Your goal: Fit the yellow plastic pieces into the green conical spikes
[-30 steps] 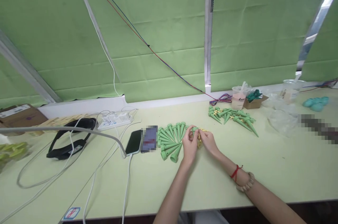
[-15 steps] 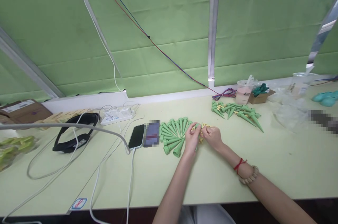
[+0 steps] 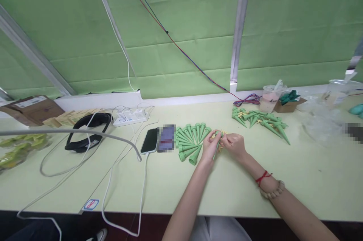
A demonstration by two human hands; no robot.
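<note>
My left hand [image 3: 210, 145] is closed around a green plastic spike [image 3: 216, 149], its narrow end pointing down toward me. Against the top of that spike, my right hand [image 3: 234, 145] has its fingers pinched together; whatever they hold is hidden. Small yellow plastic pieces [image 3: 221, 149] lie behind and under the hands, mostly covered. Just left of my left hand, several loose green spikes [image 3: 187, 147] are fanned out with their wide ends outward. Farther back to the right is a pile of green spikes [image 3: 266, 120] with yellow pieces on them.
A phone [image 3: 149, 140] on a white cable lies left of the fan, beside a blurred-out flat object [image 3: 166, 138]. Black headgear [image 3: 87, 135], a power strip [image 3: 131, 117] and loose cables spread over the left side. Cups [image 3: 269, 99], a small box [image 3: 289, 105] and clear plastic bags [image 3: 319, 122] stand right.
The view has swung a little left, so the table's things sit farther right. Both hands stay together, and more of the held spike's narrow end shows below my left hand.
</note>
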